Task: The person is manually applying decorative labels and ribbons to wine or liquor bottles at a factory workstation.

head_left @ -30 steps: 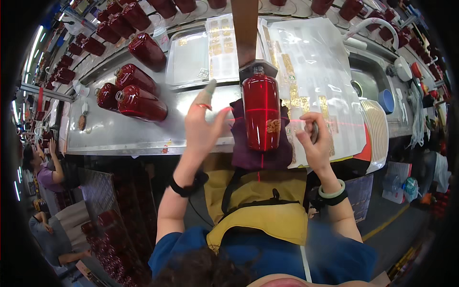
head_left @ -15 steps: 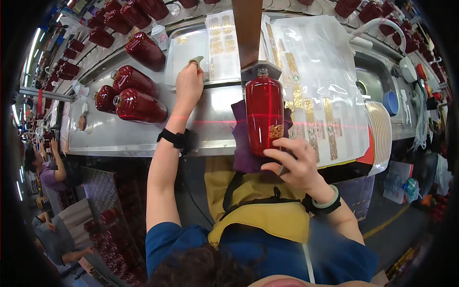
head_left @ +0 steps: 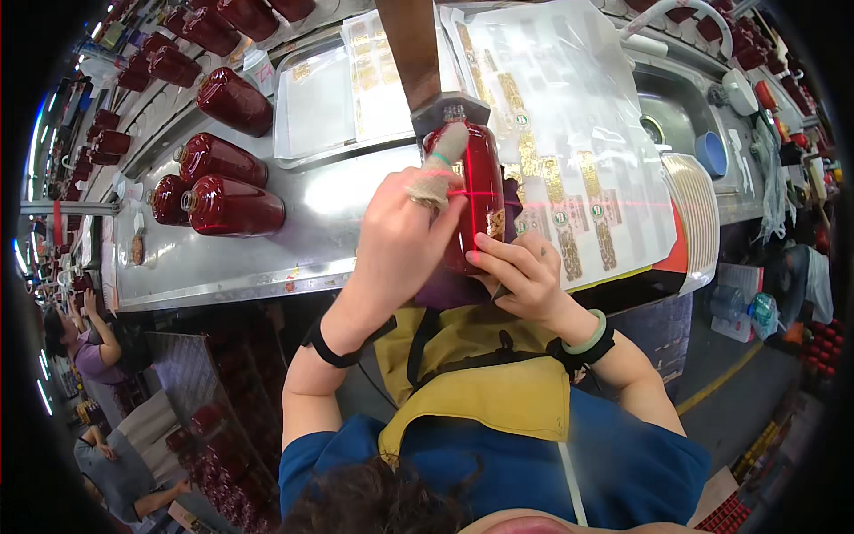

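Observation:
A glossy dark red glass bottle [head_left: 481,165] lies in front of me with its neck away, against a dark stand [head_left: 466,105]. Red laser lines cross it. My left hand [head_left: 398,233] reaches over the bottle's left side. One finger, in a beige cloth finger cover [head_left: 450,142], lies along the shoulder. By its fingertips shows a small gold decal [head_left: 458,167], seemingly pinched against the glass. My right hand [head_left: 527,270] grips the bottle's near end, thumb and fingers around the base. Another gold patch [head_left: 495,222] sits low on the bottle's right. Purple cloth [head_left: 445,292] is underneath.
To the right lies a plastic-covered sheet with gold decals [head_left: 559,169], beside a stack of pale trays [head_left: 692,214] and a sink [head_left: 676,98]. Back left is a shallow water tray [head_left: 302,111]; several red bottles [head_left: 236,203] stand left. A brown post [head_left: 409,49] rises behind my bottle.
My left hand has moved right and nearer, from the shallow tray onto the bottle. My right hand has closed more firmly around the bottle's base. The view has shifted slightly.

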A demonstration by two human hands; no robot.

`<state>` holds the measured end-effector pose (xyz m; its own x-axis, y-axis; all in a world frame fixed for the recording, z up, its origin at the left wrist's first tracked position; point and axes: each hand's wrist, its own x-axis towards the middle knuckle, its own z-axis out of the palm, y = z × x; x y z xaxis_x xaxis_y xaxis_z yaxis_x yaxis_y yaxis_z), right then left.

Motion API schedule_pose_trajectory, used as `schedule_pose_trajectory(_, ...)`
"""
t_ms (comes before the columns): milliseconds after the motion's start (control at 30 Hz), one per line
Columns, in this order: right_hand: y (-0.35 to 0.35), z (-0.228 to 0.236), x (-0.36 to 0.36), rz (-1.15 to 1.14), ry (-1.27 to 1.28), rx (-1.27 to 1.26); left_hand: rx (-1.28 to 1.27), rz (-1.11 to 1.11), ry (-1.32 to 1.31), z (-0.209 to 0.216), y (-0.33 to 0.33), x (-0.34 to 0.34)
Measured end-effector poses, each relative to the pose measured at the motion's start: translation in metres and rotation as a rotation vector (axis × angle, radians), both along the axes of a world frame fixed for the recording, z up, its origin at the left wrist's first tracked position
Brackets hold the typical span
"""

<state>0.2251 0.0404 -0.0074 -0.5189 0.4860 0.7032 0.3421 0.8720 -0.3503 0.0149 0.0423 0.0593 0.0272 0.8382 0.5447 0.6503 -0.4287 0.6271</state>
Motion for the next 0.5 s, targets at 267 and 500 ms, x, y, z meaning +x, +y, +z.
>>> schedule_pose_trajectory(267, 0.001, -0.015, 0.0, -0.019, 0.159, -0.084, -0.174, 0.125, -0.237, -0.022, -0.019, -0.017)
schedule_pose_trajectory(500, -0.006, -0.008, 0.01, -0.062, 0.098, -0.042, -0.262, 0.154, -0.985, -0.065, -0.032, -0.059)
